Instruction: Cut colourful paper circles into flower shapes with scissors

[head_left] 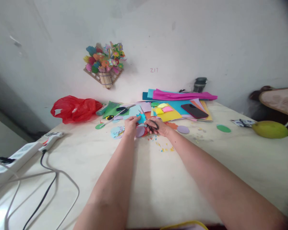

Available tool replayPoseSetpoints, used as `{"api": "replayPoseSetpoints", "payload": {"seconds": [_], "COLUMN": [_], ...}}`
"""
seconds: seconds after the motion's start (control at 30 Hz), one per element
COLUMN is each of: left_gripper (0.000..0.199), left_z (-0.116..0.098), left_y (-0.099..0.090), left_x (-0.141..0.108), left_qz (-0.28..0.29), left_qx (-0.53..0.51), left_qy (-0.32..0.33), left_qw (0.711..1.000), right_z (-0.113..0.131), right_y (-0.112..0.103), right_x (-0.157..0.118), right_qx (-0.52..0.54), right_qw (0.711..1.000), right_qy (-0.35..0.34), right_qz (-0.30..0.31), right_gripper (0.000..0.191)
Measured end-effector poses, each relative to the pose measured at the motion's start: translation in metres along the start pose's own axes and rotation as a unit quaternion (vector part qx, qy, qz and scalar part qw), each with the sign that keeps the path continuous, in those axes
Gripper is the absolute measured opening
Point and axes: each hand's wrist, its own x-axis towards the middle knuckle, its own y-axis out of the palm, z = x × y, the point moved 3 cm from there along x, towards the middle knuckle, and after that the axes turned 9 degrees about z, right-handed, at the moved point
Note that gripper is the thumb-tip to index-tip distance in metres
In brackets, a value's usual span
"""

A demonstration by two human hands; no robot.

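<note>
Between the fingers of my left hand [131, 125] is a blue paper piece [141, 118] with a scalloped edge. My right hand [160, 126] grips a pair of scissors [153, 125] by the dark handles, blades pointing up and away beside the blue piece. Below my hands lie a lilac paper circle [139, 132] and some red paper, partly hidden. To the left is a pile of light blue paper cutouts [117, 132]. Small paper scraps [163, 149] are scattered nearer to me. An orange scalloped piece [172, 125] and another lilac circle [183, 129] lie right of my right hand.
Behind my hands are coloured sheets [175, 116], a phone [194, 111] and a second pair of scissors [125, 109]. A red plastic bag [74, 109] sits at the back left. Power strips [19, 155] and cables lie left; a yellow-green fruit [270, 129] is at right.
</note>
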Motion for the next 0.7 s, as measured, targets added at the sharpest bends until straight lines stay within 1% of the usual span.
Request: {"api": "replayPoseSetpoints", "payload": {"seconds": [0.27, 0.4, 0.57, 0.7], "left_gripper": [0.036, 0.035, 0.036, 0.037], "left_z": [0.0048, 0.0069, 0.0067, 0.0061], "left_y": [-0.0008, -0.0012, 0.0014, 0.0033], "left_x": [0.0028, 0.0036, 0.0027, 0.0019], "left_qz": [-0.018, -0.037, -0.039, -0.045], "left_qx": [0.001, 0.006, -0.001, 0.004], "left_qy": [0.025, 0.029, 0.032, 0.035], "left_qw": [1.0, 0.999, 0.999, 0.998], "right_z": [-0.0022, -0.0033, -0.001, -0.0017], "right_y": [0.0029, 0.0055, 0.0091, 0.0097], "right_x": [0.0047, 0.0068, 0.0051, 0.0046], "right_qx": [0.009, 0.013, -0.003, -0.006], "right_qw": [1.0, 0.999, 0.999, 0.999], "right_qy": [-0.005, -0.004, -0.028, -0.035], "right_qz": [-0.02, -0.032, -0.037, -0.036], "right_gripper": [0.028, 0.031, 0.035, 0.038]}}
